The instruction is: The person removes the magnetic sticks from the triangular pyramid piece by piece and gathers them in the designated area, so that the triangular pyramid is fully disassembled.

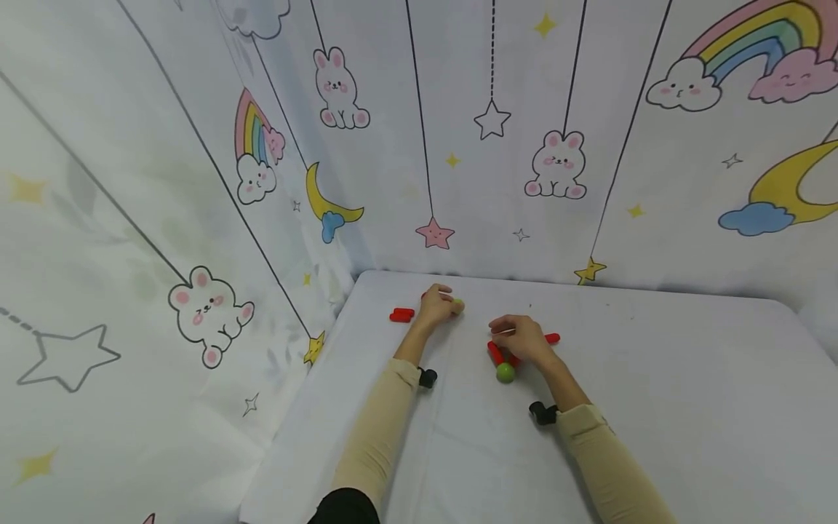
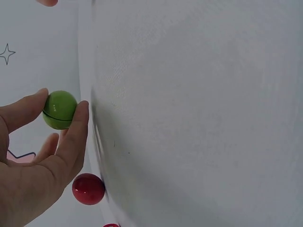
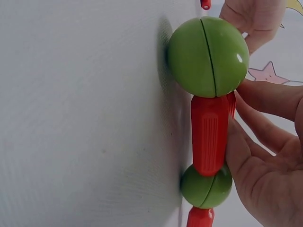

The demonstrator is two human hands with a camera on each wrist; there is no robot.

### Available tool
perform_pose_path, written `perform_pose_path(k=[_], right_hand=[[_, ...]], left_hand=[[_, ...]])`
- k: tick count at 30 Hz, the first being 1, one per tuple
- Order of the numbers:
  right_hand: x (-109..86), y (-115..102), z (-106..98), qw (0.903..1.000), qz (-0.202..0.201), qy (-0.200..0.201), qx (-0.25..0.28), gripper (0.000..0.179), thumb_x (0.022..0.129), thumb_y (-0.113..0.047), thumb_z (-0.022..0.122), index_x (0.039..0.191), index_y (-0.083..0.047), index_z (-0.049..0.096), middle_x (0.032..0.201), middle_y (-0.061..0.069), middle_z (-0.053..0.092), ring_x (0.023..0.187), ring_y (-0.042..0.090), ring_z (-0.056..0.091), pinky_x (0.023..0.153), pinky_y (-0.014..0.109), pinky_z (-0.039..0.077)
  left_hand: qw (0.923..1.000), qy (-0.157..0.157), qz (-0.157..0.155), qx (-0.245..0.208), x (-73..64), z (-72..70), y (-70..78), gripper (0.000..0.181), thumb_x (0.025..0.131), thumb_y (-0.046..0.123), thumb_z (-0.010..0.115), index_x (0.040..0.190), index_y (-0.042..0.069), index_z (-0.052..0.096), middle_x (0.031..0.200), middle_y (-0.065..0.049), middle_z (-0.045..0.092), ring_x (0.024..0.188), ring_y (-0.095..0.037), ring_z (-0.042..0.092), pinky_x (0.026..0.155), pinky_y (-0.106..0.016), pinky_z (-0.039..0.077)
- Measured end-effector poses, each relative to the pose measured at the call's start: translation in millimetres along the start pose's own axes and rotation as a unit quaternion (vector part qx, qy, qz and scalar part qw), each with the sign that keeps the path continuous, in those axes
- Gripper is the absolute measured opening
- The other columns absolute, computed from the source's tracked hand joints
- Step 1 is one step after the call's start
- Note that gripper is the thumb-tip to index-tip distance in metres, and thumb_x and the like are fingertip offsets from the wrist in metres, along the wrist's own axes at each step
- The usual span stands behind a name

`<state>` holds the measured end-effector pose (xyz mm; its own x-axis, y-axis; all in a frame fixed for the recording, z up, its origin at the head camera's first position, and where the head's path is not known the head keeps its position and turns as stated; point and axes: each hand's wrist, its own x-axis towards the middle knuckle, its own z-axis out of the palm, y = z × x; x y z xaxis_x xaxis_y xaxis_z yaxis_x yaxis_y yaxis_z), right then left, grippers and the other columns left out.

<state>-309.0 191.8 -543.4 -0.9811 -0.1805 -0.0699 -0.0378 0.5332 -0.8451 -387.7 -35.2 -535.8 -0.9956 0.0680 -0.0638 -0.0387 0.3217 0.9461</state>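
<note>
In the left wrist view, my left hand (image 2: 42, 156) pinches a green ball (image 2: 60, 109) with a seam line, between thumb and fingertips, just off the white table. A red stick (image 2: 88, 189), seen end-on, lies close by it. My right hand (image 1: 520, 337) is over a joined piece of green balls and red sticks. In the right wrist view, a near green ball (image 3: 208, 56) meets a ribbed red stick (image 3: 209, 137), which runs to a second green ball (image 3: 206, 185). My right fingers close about another red stick (image 3: 231, 104) behind, mostly hidden.
Two loose red sticks (image 1: 402, 314) lie left of my left hand. Beyond the joined piece, another red stick (image 1: 553, 338) extends to the right. A white table (image 1: 687, 393) bears everything, and a printed curtain (image 1: 386, 167) hangs behind and at the left.
</note>
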Motion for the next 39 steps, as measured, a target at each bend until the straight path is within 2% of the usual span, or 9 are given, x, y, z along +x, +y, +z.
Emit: perform_pose_path(k=[5, 8, 14, 24, 30, 36, 39], right_hand=[[-0.1, 1, -1, 1.0, 0.003, -0.003, -0.002, 0.033, 0.098, -0.01, 0.071, 0.131, -0.004, 0.069, 0.124, 0.013, 0.072, 0.108, 0.027, 0.07, 0.092, 0.041, 0.059], [-1.2, 0, -3, 1.0, 0.0, -0.008, 0.003, 0.033, 0.098, -0.01, 0.071, 0.131, -0.004, 0.069, 0.124, 0.013, 0.072, 0.109, 0.028, 0.07, 0.093, 0.042, 0.058], [-3.0, -1, -2, 0.9999, -0.003, -0.014, 0.003, 0.032, 0.099, -0.011, 0.07, 0.131, -0.005, 0.069, 0.124, 0.012, 0.071, 0.109, 0.027, 0.069, 0.091, 0.04, 0.059], [-7.0, -7, -5, 0.9997, 0.0, -0.016, 0.016, 0.035, 0.099, -0.009, 0.07, 0.133, -0.002, 0.066, 0.127, 0.016, 0.069, 0.106, 0.027, 0.071, 0.088, 0.037, 0.061], [-9.3, -12, -6, 0.9992, 0.005, -0.008, 0.04, 0.035, 0.1, -0.008, 0.069, 0.134, 0.0, 0.065, 0.127, 0.02, 0.068, 0.098, 0.027, 0.073, 0.084, 0.037, 0.062], [-10.3, -14, -7, 0.9992, 0.001, -0.007, 0.039, 0.035, 0.1, -0.009, 0.069, 0.133, 0.002, 0.065, 0.127, 0.021, 0.067, 0.099, 0.03, 0.073, 0.085, 0.04, 0.062], [-10.9, -16, -9, 0.9993, -0.005, -0.005, 0.036, 0.035, 0.099, -0.009, 0.07, 0.132, 0.002, 0.065, 0.127, 0.022, 0.068, 0.1, 0.031, 0.073, 0.084, 0.041, 0.062]], left_hand=[[0.9992, 0.016, -0.001, 0.035, 10.8, 3.7, -1.1, 0.053, 0.089, 0.009, 0.081, 0.135, -0.001, 0.057, 0.113, -0.013, 0.067, 0.096, -0.027, 0.069, 0.08, -0.032, 0.057], [0.998, 0.031, -0.004, 0.056, 18.6, 6.4, -1.7, 0.053, 0.088, 0.012, 0.084, 0.134, 0.002, 0.059, 0.115, -0.01, 0.068, 0.098, -0.023, 0.066, 0.08, -0.03, 0.057], [0.9957, 0.056, 0.027, 0.07, 23.8, 8.2, -1.6, 0.052, 0.087, 0.009, 0.085, 0.132, 0.0, 0.062, 0.118, -0.01, 0.069, 0.108, -0.026, 0.065, 0.086, -0.036, 0.057], [0.9957, 0.055, 0.041, 0.062, 24.7, 10.0, -4.8, 0.05, 0.084, -0.003, 0.082, 0.13, -0.004, 0.061, 0.118, -0.016, 0.068, 0.11, -0.027, 0.066, 0.087, -0.034, 0.057], [0.9956, 0.055, 0.054, 0.052, 24.9, 9.8, -7.8, 0.05, 0.084, -0.006, 0.081, 0.129, -0.008, 0.059, 0.121, -0.021, 0.067, 0.112, -0.032, 0.066, 0.094, -0.039, 0.056], [0.9949, 0.051, 0.054, 0.068, 24.1, 9.6, -8.3, 0.051, 0.084, -0.005, 0.082, 0.13, -0.006, 0.059, 0.122, -0.018, 0.067, 0.115, -0.03, 0.065, 0.099, -0.038, 0.055], [0.9941, 0.05, 0.069, 0.067, 23.3, 9.0, -8.1, 0.051, 0.084, -0.006, 0.081, 0.13, -0.006, 0.058, 0.126, -0.02, 0.067, 0.12, -0.03, 0.064, 0.104, -0.037, 0.052]])
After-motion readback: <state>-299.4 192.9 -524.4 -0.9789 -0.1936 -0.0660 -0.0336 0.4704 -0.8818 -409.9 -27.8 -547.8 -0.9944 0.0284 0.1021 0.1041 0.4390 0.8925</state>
